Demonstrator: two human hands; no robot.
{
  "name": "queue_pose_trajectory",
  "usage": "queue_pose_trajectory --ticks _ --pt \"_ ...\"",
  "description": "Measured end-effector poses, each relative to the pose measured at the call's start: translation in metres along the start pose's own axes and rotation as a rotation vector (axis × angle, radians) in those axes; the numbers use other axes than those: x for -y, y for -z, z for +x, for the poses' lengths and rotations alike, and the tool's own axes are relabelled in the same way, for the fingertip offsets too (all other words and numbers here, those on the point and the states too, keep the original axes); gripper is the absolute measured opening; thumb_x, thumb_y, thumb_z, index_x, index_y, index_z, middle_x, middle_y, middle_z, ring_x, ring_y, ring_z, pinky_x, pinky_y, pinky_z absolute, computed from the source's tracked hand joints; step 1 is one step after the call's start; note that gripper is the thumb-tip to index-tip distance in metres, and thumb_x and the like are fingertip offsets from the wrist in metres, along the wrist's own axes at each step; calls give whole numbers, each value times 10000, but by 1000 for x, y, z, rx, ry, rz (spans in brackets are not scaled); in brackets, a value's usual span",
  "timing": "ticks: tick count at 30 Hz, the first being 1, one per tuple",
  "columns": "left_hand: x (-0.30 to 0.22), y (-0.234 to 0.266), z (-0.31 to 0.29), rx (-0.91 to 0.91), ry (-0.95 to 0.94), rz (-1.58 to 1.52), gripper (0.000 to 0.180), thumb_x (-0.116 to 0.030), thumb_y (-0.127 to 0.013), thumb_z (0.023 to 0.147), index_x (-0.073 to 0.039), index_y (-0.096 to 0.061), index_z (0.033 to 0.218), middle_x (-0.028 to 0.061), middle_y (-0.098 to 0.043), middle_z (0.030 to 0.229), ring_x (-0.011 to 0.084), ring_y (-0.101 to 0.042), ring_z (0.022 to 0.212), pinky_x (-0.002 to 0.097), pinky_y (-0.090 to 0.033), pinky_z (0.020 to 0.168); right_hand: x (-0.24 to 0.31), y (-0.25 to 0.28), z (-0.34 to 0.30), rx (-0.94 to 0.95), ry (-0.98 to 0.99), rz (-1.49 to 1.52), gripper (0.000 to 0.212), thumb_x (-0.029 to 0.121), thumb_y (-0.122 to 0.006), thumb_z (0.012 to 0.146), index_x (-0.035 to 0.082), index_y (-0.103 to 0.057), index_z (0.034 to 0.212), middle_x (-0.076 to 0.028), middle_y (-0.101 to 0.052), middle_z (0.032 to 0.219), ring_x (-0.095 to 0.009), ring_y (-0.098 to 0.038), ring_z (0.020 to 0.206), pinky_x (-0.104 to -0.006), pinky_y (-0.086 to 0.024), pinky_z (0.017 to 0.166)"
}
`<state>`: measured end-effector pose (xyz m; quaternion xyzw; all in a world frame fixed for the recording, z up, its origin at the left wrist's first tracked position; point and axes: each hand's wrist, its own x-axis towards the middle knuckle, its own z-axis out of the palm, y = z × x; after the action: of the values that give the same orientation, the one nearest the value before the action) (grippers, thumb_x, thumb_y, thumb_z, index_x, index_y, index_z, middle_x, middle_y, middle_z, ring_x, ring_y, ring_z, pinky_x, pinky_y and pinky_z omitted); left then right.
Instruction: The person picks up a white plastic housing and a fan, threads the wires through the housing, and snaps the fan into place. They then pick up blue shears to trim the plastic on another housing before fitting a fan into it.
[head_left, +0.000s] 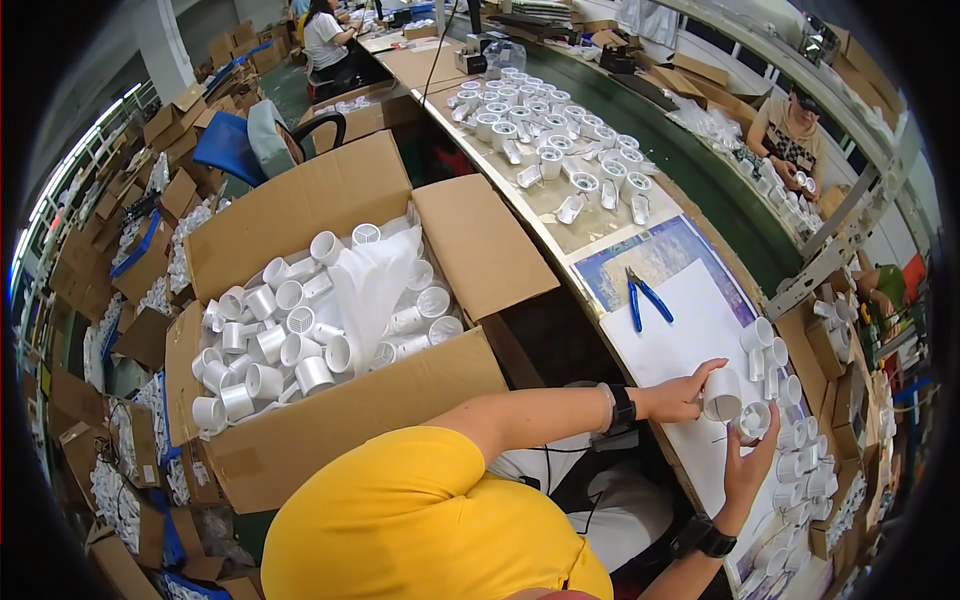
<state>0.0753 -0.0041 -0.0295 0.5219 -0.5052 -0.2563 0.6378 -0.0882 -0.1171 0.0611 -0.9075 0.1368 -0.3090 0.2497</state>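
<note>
Over the white sheet on the bench, my left hand (684, 396) grips a plain white cylindrical housing (722, 396), fingers closed on its side. Just nearer to me, my right hand (752, 462) holds a second white cylindrical part (753, 421), its open end facing up and some inner fitting visible. The two parts are side by side; whether they touch, I cannot tell. A thin wire shows beside the right-hand part. Blue-handled pliers (648, 298) lie on the sheet (655, 345), beyond my hands.
White lamp-like parts (790, 465) crowd the bench's right side. Several more assembled ones (548, 135) stand farther along. An open cardboard box (350, 420) of white housings (290, 340) is at my left. One person (795, 140) sits across, another (328, 45) far off.
</note>
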Motion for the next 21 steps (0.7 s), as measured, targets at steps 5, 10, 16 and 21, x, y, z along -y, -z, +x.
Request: queue_pose_trajectory --ticks 5,10,16,21 --pt "-13 2 -4 52 140 -130 853 -71 -519 806 -139 29 1456 191 -521 1178 324 -518 1123 347 -362 983 0 0 -8 -72 -111 43 629 53 -651 834 11 -342 1380 -156 -427 1368 -235 -491 1161 -287 -438 877" --pt "-6 -15 3 94 133 -94 807 -90 -531 797 -100 -60 1452 199 -507 1170 309 -485 1142 335 -350 1005 -8 14 -23 -127 -156 73 646 73 -677 815 4 -355 1371 -156 -457 1331 -239 -501 1150 -286 -441 864" --pt "41 -1 11 35 -47 464 682 -197 -693 758 -77 -402 1362 146 -392 1351 296 -359 1266 349 -252 1106 0 -1 -6 -118 -102 51 647 122 -738 777 20 -400 1320 -146 -484 1265 -253 -477 1182 -327 -422 946" --pt "-17 15 3 2 177 -313 498 -92 -556 836 -53 -403 1309 95 -535 1153 205 -583 931 314 -487 832 4 -2 2 -221 -6 -43 631 156 -785 736 46 -463 1267 -114 -557 1181 -200 -575 1025 -279 -506 755"
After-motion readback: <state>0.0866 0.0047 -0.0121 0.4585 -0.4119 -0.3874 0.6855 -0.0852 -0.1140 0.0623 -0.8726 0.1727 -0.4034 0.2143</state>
